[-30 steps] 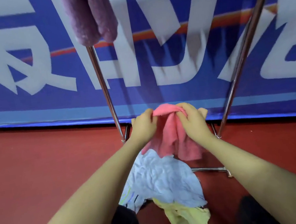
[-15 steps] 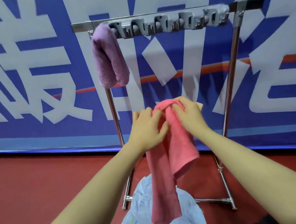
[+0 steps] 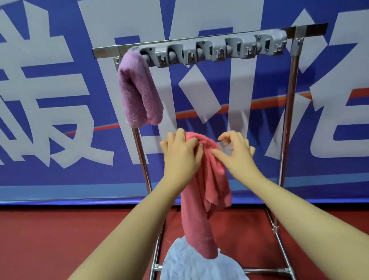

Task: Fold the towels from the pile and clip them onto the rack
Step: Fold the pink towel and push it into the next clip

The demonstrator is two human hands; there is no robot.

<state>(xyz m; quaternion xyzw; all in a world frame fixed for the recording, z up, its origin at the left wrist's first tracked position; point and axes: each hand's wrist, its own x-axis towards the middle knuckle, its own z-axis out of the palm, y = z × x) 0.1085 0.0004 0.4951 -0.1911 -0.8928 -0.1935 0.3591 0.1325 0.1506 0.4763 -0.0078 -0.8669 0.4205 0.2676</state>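
Closest to you, a white towel [image 3: 199, 279] is lying crumpled on the red floor [image 3: 39, 245], by the feet of the rack [image 3: 289, 109]. The low end of the pink towel [image 3: 202, 199] is dangling just over it.

Your two arms are reaching forward. Your left hand [image 3: 181, 158] is gripping the top of the pink towel, with the fingers curled round the bunched cloth. The towel is hanging down long and loose from that hand, in front of the rack and below its top bar. Your right hand [image 3: 237, 153] is just beside it, with fingers spread and loosely bent. One fingertip is touching the pink cloth, but this hand is not gripping anything.

Farther away, the shiny metal rack is standing on the floor. A row of gray clips [image 3: 215, 50] is sitting along the top bar. A purple towel [image 3: 139, 90] is hanging folded at the left end of the row.

Behind it all, a big blue banner [image 3: 27, 91] with white shapes is covering the wall.
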